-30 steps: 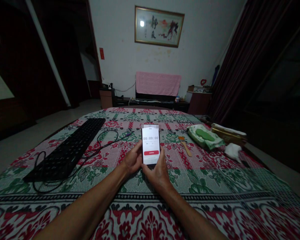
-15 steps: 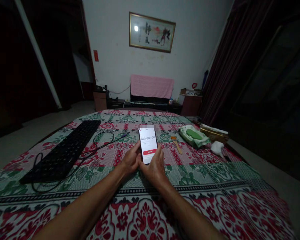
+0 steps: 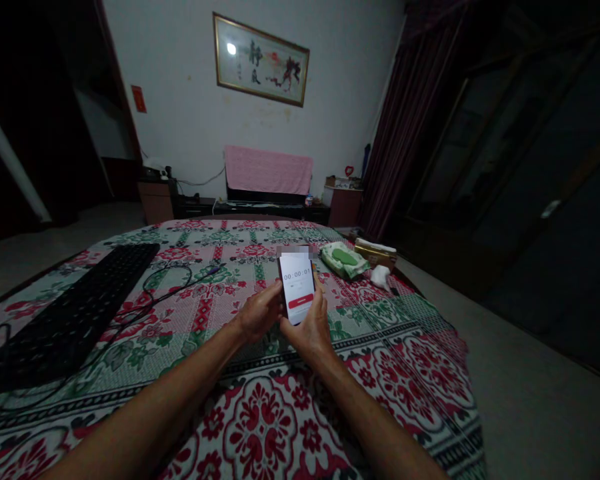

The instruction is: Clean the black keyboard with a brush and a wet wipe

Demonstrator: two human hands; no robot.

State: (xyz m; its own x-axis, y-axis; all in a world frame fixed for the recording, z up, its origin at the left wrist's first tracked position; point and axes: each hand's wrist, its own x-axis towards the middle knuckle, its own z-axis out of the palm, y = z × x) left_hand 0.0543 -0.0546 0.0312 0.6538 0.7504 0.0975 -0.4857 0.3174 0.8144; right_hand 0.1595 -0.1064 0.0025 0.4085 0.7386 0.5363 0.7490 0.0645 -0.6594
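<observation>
A smartphone (image 3: 298, 283) is held upright over the table, its lit screen turned toward me. The screen reads 00:00:01 above a red button, and its top edge is blurred out. My left hand (image 3: 261, 311) grips the phone's left side, and my right hand (image 3: 309, 325) wraps its lower right side. Just behind the phone's right edge, a brush (image 3: 321, 283) is mostly hidden. To the left lies a black keyboard (image 3: 75, 307) with its cable (image 3: 167, 292) loosely coiled beside it.
On the right of the patterned tablecloth (image 3: 260, 413) lie a green-and-white wipes pack (image 3: 344, 259), a gold tissue box (image 3: 376, 253) and a crumpled white tissue (image 3: 381, 277). Beyond the table, a pink towel (image 3: 269, 170) covers a screen below a framed picture (image 3: 261, 59).
The view has swung to the right, so the keyboard and wipes pack appear farther left. The phone's timer went from 00:00:00 to 00:00:01. Both hands still hold the phone.
</observation>
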